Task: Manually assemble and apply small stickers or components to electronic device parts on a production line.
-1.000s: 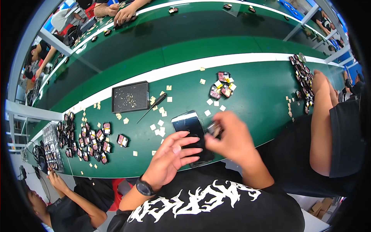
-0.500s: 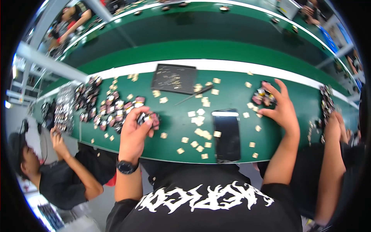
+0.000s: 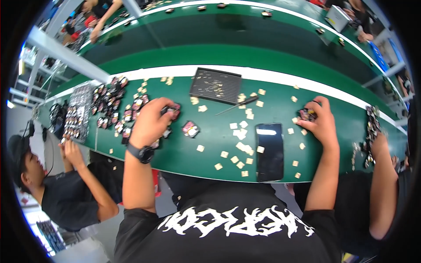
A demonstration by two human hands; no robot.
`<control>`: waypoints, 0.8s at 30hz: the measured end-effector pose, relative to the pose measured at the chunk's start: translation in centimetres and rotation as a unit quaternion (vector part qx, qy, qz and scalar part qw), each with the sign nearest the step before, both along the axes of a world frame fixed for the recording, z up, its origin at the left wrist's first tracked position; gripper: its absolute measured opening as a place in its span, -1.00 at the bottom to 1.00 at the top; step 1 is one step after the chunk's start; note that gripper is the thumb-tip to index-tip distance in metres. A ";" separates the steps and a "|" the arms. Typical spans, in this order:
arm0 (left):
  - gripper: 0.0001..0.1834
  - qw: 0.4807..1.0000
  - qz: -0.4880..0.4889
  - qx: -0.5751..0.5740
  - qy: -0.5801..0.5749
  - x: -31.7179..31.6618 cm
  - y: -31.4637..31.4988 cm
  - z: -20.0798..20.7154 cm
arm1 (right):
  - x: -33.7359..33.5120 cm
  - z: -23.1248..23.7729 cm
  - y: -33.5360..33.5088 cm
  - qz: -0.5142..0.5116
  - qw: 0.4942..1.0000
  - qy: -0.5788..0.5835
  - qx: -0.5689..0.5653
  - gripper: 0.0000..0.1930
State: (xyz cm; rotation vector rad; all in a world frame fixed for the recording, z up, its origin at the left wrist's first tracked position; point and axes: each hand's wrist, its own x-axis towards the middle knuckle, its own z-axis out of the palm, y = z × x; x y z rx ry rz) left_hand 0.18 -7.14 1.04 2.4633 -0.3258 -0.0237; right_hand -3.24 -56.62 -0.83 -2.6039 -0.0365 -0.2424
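Note:
My left hand [image 3: 151, 120], with a dark watch on its wrist, is over the near edge of a pile of small black-and-pink parts [image 3: 140, 103]. Its fingers and thumb are closed on one such part [image 3: 173, 110]; the palm hides some of the pile. A single loose part [image 3: 190, 129] lies flat just right of that hand. Farther right, my right hand [image 3: 322, 120] has its fingers curled round a small cluster of the same dark parts [image 3: 308, 115], thumb on the near side. How many it grips is hidden.
Small cream squares [image 3: 240, 147] are scattered over the green table. A black phone-like slab [image 3: 269, 153] lies between my hands, behind it a screwdriver [image 3: 239, 105] and a black ribbed tray [image 3: 215, 83] of small pieces. People sit at both sides; a belt [image 3: 245, 33] runs beyond.
My left hand has moved left and away from me, over the pile; a loose part now lies beside it. My right hand's spread fingers have closed round the cluster. The whole view has shifted slightly.

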 end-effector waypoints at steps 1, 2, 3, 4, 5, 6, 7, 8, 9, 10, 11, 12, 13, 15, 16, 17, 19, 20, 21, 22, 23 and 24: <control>-0.71 0.998 0.011 -0.028 0.055 0.3 0.1 0.0 | 0.3 -0.2 0.0 -0.004 1.000 0.008 -0.003 -0.46; -0.71 0.999 0.007 -0.016 0.037 0.3 0.1 0.1 | 0.6 -0.9 -0.3 0.004 1.000 -0.015 -0.013 -0.45; -0.71 1.000 0.009 -0.002 0.014 -0.3 0.1 0.6 | 0.8 -0.9 -0.2 0.005 1.000 -0.018 -0.010 -0.46; -0.70 0.999 0.019 0.017 -0.022 -0.6 0.0 0.8 | 0.6 -0.7 0.0 -0.002 1.000 -0.020 -0.006 -0.46; -0.68 0.997 0.030 0.035 -0.058 -0.8 -0.4 0.9 | 0.5 -0.6 0.0 -0.009 1.000 -0.021 -0.002 -0.46; -0.66 0.994 0.048 0.043 -0.086 -1.3 -0.8 1.0 | 0.5 -0.8 0.0 -0.003 0.999 -0.033 0.007 -0.47; -0.65 0.992 0.068 0.049 -0.098 -1.7 -1.7 1.5 | 0.5 -1.0 -0.4 -0.010 0.999 -0.034 0.002 -0.47; -0.65 0.985 0.064 0.059 -0.150 -2.1 -2.8 1.4 | 0.4 -1.2 -0.7 -0.016 0.999 -0.045 0.009 -0.47; -0.65 0.975 0.062 0.069 -0.202 -2.6 -3.8 1.3 | 0.4 -1.2 -0.9 -0.020 0.998 -0.057 0.016 -0.47; -0.63 0.982 0.046 0.012 -0.183 -3.1 -5.4 1.4 | 0.3 -1.2 -1.1 -0.013 0.998 -0.050 0.038 -0.47; -0.62 0.985 0.031 -0.044 -0.164 -3.6 -7.1 1.6 | 0.3 -1.4 -1.3 -0.014 0.998 -0.049 0.035 -0.47; -0.63 0.988 -0.012 -0.058 -0.139 -4.1 -8.6 1.8 | 0.3 -1.6 -1.5 -0.009 0.998 -0.060 0.031 -0.47; -0.63 0.987 -0.056 -0.144 -0.037 -4.6 -10.1 2.5 | 0.3 -1.6 -1.6 0.001 0.997 -0.072 0.028 -0.46; -0.68 0.910 -0.111 -0.362 0.169 -4.9 -12.8 1.5 | 0.2 -1.2 -1.7 -0.003 0.997 -0.066 0.046 -0.46; -0.70 0.848 -0.147 -0.457 0.224 -4.8 -14.1 0.2 | 0.2 -1.1 -1.6 -0.008 0.996 -0.062 0.067 -0.45; -0.70 0.848 -0.147 -0.459 0.222 -4.9 -15.3 0.1 | 0.0 -0.7 -1.4 -0.007 0.996 -0.063 0.065 -0.45; -0.64 0.684 -0.085 -0.593 0.416 -4.6 -18.0 0.2 | -0.7 0.3 -0.5 0.030 0.991 -0.093 0.090 -0.44; -0.64 0.685 -0.079 -0.595 0.413 -4.5 -19.4 0.3 | -1.2 1.3 0.6 0.040 0.990 -0.073 0.110 -0.43; -0.58 0.648 -0.065 -0.614 0.446 -4.3 -20.7 0.6 | -1.9 2.1 2.0 0.054 0.986 -0.043 0.150 -0.39; -0.52 0.610 -0.050 -0.631 0.477 -4.1 -21.5 0.7 | -2.4 2.7 3.5 0.104 0.982 -0.054 0.148 -0.38; -0.52 0.612 -0.044 -0.632 0.473 -3.9 -21.9 0.3 | -2.8 3.1 5.0 0.155 0.975 -0.065 0.146 -0.37; -0.49 0.551 -0.071 -0.655 0.512 -3.8 -22.1 -0.7 | -3.0 3.2 6.8 0.194 0.964 -0.058 0.173 -0.37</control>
